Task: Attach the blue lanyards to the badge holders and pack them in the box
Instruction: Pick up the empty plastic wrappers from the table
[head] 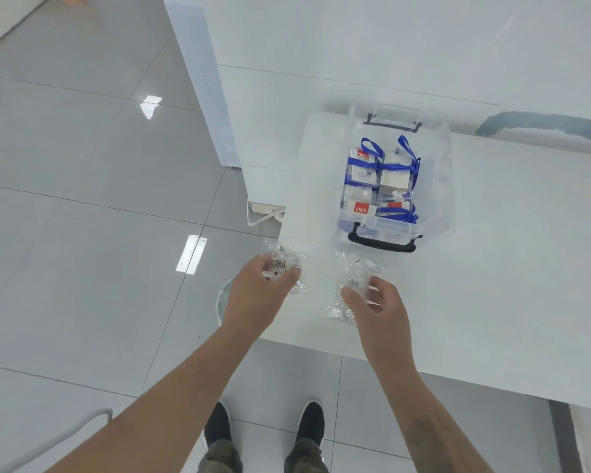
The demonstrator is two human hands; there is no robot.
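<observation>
A clear plastic box [437,199] with black handles stands on the white table [509,268]. Inside it lie several badge holders [364,170] wrapped in blue lanyards [408,155]. Near the table's left front corner, my left hand [258,295] grips a crumpled clear plastic wrapper with a barcode label [282,266]. To its right, my right hand [377,307] pinches a second crumpled clear wrapper [352,285] that rests on the table.
A tall white panel [202,80] stands left of the table. A white wall rises behind the box. Grey tiled floor [82,199] lies to the left and below. My two black shoes [219,425] show under the table's front edge.
</observation>
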